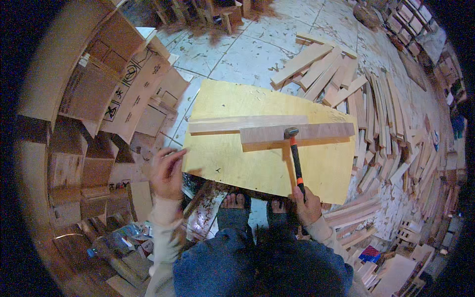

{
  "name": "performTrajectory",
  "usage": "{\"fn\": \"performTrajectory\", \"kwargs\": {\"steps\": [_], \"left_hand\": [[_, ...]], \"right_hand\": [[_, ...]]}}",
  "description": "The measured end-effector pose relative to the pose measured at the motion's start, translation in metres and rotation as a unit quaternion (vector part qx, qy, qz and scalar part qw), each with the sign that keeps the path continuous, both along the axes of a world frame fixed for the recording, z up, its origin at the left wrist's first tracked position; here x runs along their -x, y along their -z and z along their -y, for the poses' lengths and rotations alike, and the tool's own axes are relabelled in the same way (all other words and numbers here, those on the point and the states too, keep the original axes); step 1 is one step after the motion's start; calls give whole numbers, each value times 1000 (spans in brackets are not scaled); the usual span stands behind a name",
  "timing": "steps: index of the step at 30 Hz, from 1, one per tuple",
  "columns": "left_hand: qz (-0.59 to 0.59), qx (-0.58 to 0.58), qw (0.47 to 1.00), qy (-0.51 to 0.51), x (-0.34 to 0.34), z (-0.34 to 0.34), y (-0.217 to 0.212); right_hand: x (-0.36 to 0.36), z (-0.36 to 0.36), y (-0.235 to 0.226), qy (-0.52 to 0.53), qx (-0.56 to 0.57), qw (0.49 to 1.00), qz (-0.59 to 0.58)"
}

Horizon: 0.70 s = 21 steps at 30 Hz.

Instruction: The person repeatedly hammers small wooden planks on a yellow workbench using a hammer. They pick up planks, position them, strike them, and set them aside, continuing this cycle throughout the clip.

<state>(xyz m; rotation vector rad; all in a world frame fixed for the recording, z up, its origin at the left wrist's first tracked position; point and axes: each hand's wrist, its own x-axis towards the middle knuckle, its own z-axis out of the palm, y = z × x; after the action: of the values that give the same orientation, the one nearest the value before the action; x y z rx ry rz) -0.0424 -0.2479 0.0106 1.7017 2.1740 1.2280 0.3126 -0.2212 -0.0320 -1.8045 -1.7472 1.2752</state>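
Observation:
My right hand (308, 205) grips the lower end of a hammer (297, 163) with a black and orange handle. The hammer's metal head rests on or just over a brownish wood board (321, 131). That board lies on a pale yellow plywood sheet (222, 161), beside a lighter wood strip (222, 124) that reaches further left; the two overlap along part of their length. Off the sheet's left edge, my left hand (168, 172) is raised, its fingertips drawn together in a pinch. Anything between them is too small to make out.
Loose wood strips (324, 69) lie in a pile beyond the sheet, and more planks (381, 109) cover the floor to the right. Cardboard boxes (133, 94) stand at the left. My bare feet (235, 201) are by the sheet's near edge. Shavings dot the tiled floor (247, 57).

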Motion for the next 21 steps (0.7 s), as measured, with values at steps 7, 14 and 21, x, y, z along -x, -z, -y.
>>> {"fn": "performTrajectory", "kwargs": {"steps": [7,14,21], "left_hand": [[68,-99,971,209,-92,-106,59],[186,-22,970,156,-100,-98,71],[157,-3,973,170,-94,-98,63]], "right_hand": [[8,-6,-16,-59,38,997,11],[9,-24,-59,-113,-15,991,-67],[14,-29,-60,-219,-38,973,62]]}}
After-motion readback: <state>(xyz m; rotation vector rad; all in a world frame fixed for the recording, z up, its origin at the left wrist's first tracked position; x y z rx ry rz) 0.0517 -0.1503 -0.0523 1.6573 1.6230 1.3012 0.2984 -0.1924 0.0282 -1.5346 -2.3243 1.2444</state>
